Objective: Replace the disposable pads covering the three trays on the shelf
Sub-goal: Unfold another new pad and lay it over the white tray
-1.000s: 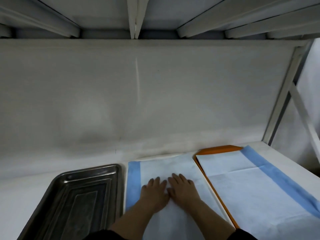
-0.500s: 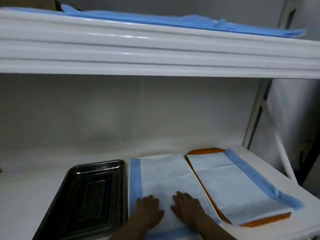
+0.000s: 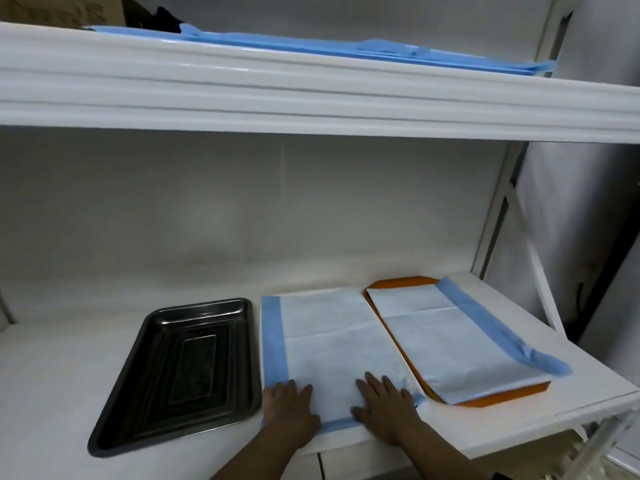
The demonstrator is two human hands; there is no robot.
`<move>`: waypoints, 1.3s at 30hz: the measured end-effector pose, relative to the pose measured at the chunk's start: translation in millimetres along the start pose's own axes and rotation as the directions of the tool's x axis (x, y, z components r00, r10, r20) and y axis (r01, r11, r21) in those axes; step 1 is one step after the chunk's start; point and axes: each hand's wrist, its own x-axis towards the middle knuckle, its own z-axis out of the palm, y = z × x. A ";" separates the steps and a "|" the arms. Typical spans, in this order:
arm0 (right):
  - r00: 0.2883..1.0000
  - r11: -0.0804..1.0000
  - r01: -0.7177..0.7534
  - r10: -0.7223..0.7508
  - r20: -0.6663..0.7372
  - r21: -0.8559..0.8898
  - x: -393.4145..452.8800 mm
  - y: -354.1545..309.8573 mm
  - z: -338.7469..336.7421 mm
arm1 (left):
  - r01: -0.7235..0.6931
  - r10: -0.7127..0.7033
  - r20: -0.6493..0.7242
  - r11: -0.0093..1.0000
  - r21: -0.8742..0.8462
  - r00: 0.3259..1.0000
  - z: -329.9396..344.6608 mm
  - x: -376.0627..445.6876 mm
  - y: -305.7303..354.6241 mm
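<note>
Hands: left (image 3: 289,408), right (image 3: 384,405) slid apart, flat on middle pad (image 3: 332,341), seemingly pressing.

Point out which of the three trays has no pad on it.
The dark metal tray at the left end lies bare. The middle tray is hidden under the pad both hands press, and the orange tray carries a pad too.

The middle pad (image 3: 332,344) hides whatever tray lies under it; the cardboard box (image 3: 62,10) up top is cut off (its printing unreadable), and both forearms leave the bottom edge.
</note>
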 end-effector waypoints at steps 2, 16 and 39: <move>1.000 1.000 -0.005 0.005 0.003 0.009 2.0 -0.7 -0.3 | -0.007 0.006 0.021 1.000 0.011 1.000 -0.2 3.5 -3.2; 0.995 0.999 -0.038 0.039 -0.089 0.009 -4.4 -12.5 -42.2 | -0.071 0.073 0.043 0.996 -0.054 0.996 -56.0 -0.8 -9.4; 0.003 0.922 0.091 -0.377 -0.926 -0.375 -158.4 -65.4 -224.5 | -0.089 0.451 -0.891 0.891 0.445 0.060 -246.2 -146.5 -20.5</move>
